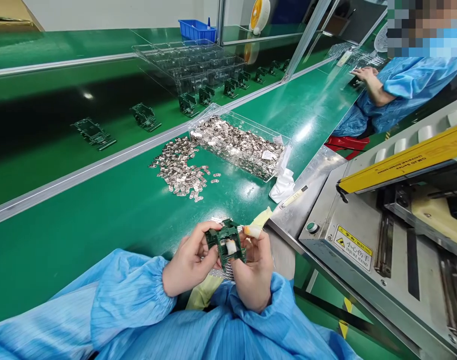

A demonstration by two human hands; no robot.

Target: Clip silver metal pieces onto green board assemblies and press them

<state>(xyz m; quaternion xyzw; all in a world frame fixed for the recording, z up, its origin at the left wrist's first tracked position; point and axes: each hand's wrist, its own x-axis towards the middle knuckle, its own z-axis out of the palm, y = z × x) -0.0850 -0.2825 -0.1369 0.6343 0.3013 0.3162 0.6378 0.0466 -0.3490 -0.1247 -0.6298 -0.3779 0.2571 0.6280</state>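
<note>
Both of my hands hold one dark green plastic frame (pixel 224 240) low in the middle of the view, close to my body. My left hand (pixel 192 260) pinches its left side between thumb and fingers. On the right side, my right hand (pixel 254 265) grips it, with white wrapping on a fingertip. Beyond them, a loose pile of small metal pieces (pixel 181 167) lies on the green table (pixel 115 210). A clear plastic box (pixel 239 145) full of similar metal pieces stands to the right of the pile.
Several green frames (pixel 144 116) stand on the dark green strip behind the metal rail (pixel 100 165). Clear trays (pixel 198 65) and a blue bin (pixel 197 31) are farther back. At right are a machine (pixel 348 235), a white cloth (pixel 283 186), a cutter (pixel 294 197) and a seated person (pixel 408 85).
</note>
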